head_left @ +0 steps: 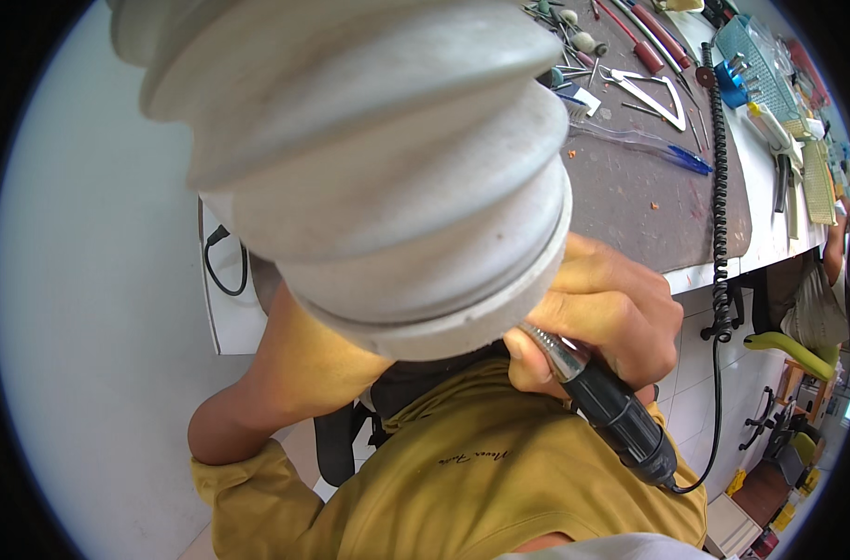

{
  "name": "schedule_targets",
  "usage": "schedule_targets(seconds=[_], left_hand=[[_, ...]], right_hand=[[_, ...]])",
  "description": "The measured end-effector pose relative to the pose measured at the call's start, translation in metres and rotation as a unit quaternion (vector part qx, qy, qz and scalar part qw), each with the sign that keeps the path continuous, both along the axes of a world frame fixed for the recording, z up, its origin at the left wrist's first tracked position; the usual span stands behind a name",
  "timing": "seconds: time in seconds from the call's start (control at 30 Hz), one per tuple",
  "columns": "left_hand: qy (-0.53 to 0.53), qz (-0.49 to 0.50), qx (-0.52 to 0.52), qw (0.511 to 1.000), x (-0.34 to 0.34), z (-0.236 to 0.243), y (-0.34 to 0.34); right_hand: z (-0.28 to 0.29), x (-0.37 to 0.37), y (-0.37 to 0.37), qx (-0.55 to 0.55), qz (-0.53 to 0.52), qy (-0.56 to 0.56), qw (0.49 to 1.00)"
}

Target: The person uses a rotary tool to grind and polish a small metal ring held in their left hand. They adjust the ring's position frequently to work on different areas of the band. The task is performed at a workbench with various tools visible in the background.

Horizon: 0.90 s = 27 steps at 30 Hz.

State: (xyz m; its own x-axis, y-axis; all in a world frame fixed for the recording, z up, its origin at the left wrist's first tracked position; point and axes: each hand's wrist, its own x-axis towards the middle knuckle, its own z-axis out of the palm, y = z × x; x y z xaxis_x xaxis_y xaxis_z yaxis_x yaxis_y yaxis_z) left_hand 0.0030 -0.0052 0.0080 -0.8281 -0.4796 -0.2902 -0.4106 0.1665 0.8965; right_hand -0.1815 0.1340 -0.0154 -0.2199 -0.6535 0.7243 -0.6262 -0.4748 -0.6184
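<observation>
So, handpiece (623, 420) in right hand (616, 313).

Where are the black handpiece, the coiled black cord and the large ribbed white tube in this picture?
Black handpiece (621, 420): head view, on its dark body.
Coiled black cord (720, 177): head view, on its coils.
Ribbed white tube (378, 187): head view, on its ridged side.

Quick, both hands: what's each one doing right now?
Left hand: cannot be told; hidden behind the ribbed grey hose.
Right hand: closed around a black-and-silver rotary handpiece.
</observation>
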Motion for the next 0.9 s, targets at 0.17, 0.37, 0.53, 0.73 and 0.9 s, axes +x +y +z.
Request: schedule_targets(seconds=[0.17, 0.37, 0.53, 0.73, 0.9], left_hand=[[0.003, 0.002, 0.001, 1.000, -0.0003, -0.0014, 0.0011], [0.004, 0.007, 0.002, 1.000, -0.0001, -0.0035, 0.0020], [0.001, 0.009, 0.016, 1.000, -0.0017, 0.0000, 0.0022], [0.010, 0.003, -0.003, 1.000, -0.0020, -0.0012, 0.0031], [0.015, 0.014, 0.014, 1.000, -0.0004, -0.0049, 0.0023]], right_hand=[[0.0004, 0.0006, -0.0014, 0.001, -0.007, -0.001, 1.000], [0.0001, 0.0001, -0.0008, -0.002, -0.002, 0.000, 1.000], [-0.0029, 0.0013, -0.0017, -0.015, -0.005, -0.003, 1.000], [-0.0026, -0.0007, -0.0014, -0.012, 0.004, -0.001, 1.000], [0.0003, -0.0006, 0.0001, 0.006, 0.001, 0.000, 1.000]])
